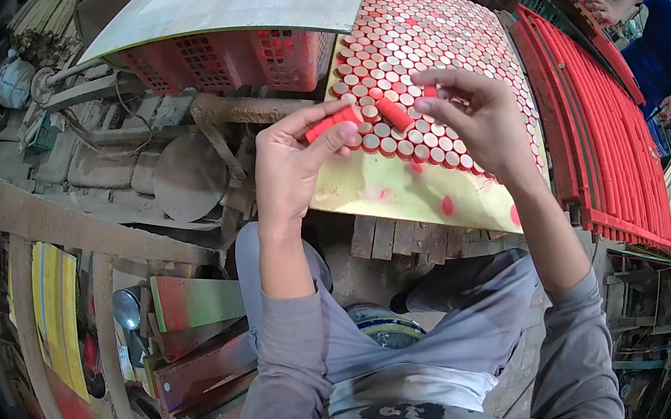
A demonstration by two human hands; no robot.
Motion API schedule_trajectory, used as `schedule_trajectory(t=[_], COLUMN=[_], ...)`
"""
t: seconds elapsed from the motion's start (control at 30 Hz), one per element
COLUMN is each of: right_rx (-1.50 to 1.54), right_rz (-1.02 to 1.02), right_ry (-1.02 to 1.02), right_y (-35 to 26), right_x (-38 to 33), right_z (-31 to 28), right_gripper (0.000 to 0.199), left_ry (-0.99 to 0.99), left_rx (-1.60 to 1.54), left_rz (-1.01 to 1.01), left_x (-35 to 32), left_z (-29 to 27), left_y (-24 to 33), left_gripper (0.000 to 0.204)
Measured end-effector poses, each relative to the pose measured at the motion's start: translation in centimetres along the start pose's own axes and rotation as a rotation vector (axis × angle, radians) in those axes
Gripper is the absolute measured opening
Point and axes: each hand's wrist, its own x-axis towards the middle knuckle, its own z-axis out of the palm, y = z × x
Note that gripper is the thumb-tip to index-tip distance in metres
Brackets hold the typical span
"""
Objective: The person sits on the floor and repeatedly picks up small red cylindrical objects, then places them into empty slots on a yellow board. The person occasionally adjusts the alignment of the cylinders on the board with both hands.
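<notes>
Both of my hands are raised over the near part of a yellow board [366, 184]. Pinched between thumb and fingers of my left hand [290, 152] is a red cylinder [331, 123], held tilted. My right hand [482, 115] pinches another red cylinder [429, 91], mostly hidden by the fingers. Between the hands, one red cylinder [394, 114] lies on its side across the tops of the others. Rows of upright red cylinders [448, 33] with pale round tops stand packed together on the board.
A red plastic crate [265, 58] sits beyond my left hand, under a pale flat panel [233, 7]. At the right stands a stack of red slats [597, 133], with a person in blue [661, 39] behind it. Rusty metal bars [73, 210] run along the left.
</notes>
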Motion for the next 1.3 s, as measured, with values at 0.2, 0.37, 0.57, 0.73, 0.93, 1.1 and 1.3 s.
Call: schedule_trajectory(t=[0.2,0.37,0.57,0.73,0.93,1.1,1.3], right_rx=[-0.109,-0.435,-0.65,-0.646,-0.659,-0.675,-0.675], right_rz=[-0.103,-0.29,-0.482,-0.455,-0.451,-0.457,-0.404], right_ry=[-0.175,-0.246,-0.215,-0.17,-0.224,-0.216,-0.224], right_y=[-0.7,-0.2,1.5,3.3,3.2,3.3,2.3], right_x=[-1.7,2.0,2.7,2.5,3.3,3.1,2.9], right_z=[1.5,3.8,7.9,8.2,8.2,7.5,6.5], right_gripper=[0.025,0.017,0.017,0.025,0.023,0.022,0.024], left_ry=[-0.024,0.159,0.105,0.059,0.071,0.054,0.025], left_rx=[0.091,0.09,0.044,-0.03,0.002,-0.017,-0.015], left_rz=[0.01,0.076,0.057,0.057,0.027,0.026,0.022], left_x=[-1.0,-0.6,-1.0,-0.7,-0.3,-0.1,0.0], left_z=[-0.5,-4.0,-4.2,-4.2,-4.1,-3.5,-3.4], left_y=[1.6,2.1,2.3,1.7,1.6,1.4,1.2], left_gripper=[0.031,0.033,0.034,0.035,0.036,0.037,0.037])
